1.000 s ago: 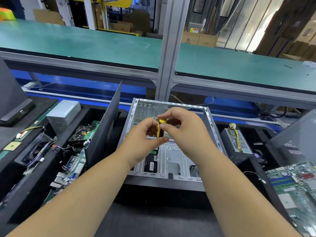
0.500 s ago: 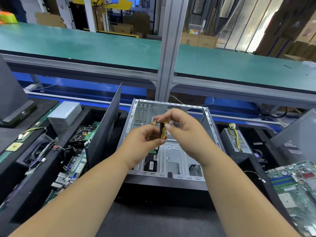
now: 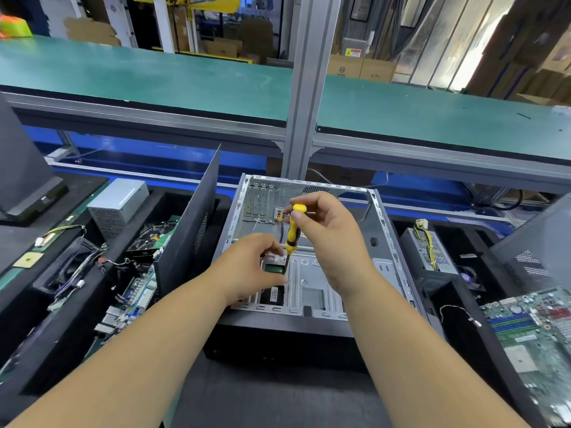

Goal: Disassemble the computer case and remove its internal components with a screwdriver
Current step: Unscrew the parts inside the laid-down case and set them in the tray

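Case point(image 3: 383, 242) mostly gutted, small board point(image 3: 274, 269) left; your right hand point(image 3: 327, 239) grips the screwdriver point(image 3: 292, 234), left hand point(image 3: 247, 270) fingers curled, hold unclear.

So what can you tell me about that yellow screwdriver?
The screwdriver has a yellow handle with black grip patches, plastic by its look, and a thin dark metal shaft. It stands nearly upright inside the open grey computer case, tip down by a small green part. The right hand grips its handle near the top; the left hand has its fingertips down by the tip. The very tip is too small to see.
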`<action>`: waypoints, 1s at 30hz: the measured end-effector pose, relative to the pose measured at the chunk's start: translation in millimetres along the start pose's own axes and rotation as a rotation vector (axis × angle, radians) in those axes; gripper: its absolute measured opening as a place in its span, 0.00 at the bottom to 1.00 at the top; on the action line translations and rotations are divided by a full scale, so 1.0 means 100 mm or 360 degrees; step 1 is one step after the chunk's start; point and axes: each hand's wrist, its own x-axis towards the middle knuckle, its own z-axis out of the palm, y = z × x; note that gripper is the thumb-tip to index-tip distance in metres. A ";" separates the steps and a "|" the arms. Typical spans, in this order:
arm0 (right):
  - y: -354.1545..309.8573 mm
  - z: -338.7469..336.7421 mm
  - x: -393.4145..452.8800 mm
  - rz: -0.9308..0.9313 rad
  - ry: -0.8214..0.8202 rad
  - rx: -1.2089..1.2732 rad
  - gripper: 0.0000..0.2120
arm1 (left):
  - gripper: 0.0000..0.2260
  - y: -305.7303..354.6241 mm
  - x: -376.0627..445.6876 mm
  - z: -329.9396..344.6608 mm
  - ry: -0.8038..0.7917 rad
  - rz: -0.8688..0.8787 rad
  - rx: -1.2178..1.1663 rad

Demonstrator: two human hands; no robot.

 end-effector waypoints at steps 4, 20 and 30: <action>0.09 0.09 0.04 0.0088 -0.0207 0.0495 0.12 | 0.07 -0.04 -0.03 0.06 -0.0015 0.0119 0.0301; 0.18 0.25 0.18 0.0168 -0.0234 0.0629 0.09 | 0.08 -0.10 -0.01 0.06 -0.0001 0.0237 0.0332; 0.17 0.24 0.26 0.0272 -0.0190 0.0569 0.17 | 0.09 -0.07 0.00 0.04 -0.0031 0.0210 0.0376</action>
